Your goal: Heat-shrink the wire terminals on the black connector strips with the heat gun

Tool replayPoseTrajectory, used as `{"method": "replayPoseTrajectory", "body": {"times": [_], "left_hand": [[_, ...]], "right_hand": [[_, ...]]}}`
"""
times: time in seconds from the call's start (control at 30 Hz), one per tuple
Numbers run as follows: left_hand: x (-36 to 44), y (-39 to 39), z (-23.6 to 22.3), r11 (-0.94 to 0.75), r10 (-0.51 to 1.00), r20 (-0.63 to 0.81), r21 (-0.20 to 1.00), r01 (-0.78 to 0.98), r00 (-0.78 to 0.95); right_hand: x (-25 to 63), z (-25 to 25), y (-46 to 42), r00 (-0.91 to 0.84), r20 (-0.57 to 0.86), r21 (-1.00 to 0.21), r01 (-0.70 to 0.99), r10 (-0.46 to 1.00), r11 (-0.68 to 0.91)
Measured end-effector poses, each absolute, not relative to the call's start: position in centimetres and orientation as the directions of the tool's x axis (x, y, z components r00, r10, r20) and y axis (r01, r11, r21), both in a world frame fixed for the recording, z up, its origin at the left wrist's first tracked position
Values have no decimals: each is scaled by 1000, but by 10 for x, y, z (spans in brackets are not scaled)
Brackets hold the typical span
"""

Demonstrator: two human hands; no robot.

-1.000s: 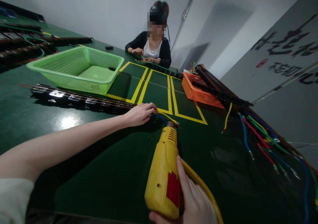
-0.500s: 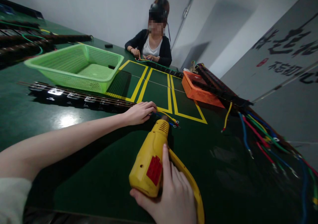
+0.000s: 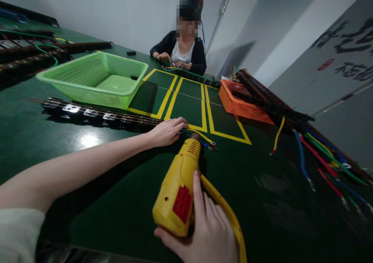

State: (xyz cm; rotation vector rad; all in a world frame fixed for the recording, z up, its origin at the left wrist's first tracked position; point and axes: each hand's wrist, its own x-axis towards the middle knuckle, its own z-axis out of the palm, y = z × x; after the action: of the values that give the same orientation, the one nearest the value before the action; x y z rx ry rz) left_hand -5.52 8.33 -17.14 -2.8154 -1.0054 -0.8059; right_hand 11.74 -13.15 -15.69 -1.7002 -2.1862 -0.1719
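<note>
R hand (image 3: 214, 226) round heat gun (image 3: 175, 187); L hand (image 3: 167, 133) by wires (image 3: 201, 134), underside hidden, grip unclear

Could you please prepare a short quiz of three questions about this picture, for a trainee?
1. Which hand holds the yellow plastic heat gun?

2. True or false: in the picture, the light-green perforated plastic basket stands to the left of the orange perforated plastic basket.

3. Which is nearest to the heat gun's nozzle?
A) the light-green basket
B) thin coloured wires with metal ring ends
C) the orange basket

Key: 1. The right hand; 2. True; 3. B.
</note>
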Motion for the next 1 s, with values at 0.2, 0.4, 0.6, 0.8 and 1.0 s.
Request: {"method": "replayPoseTrajectory", "body": {"times": [0.2, 0.4, 0.6, 0.8, 1.0], "left_hand": [[-54, 83, -172, -767, 599, 481, 114, 632, 640], [-51, 85, -173, -750, 610, 473, 87, 656, 635], [-48, 84, -174, -726, 621, 451, 24, 687, 641], [-49, 85, -176, -733, 609, 470, 28, 680, 638], [-49, 85, -176, -742, 608, 484, 63, 668, 630]], "right_hand": [[142, -153, -137, -251, 332, -149, 938, 909, 313], [157, -154, -143, -253, 327, -161, 934, 911, 317], [156, -154, -144, -264, 347, -136, 935, 900, 327], [145, -158, -144, -250, 363, -96, 948, 898, 303], [122, -160, -139, -207, 410, -120, 953, 888, 278]]}}
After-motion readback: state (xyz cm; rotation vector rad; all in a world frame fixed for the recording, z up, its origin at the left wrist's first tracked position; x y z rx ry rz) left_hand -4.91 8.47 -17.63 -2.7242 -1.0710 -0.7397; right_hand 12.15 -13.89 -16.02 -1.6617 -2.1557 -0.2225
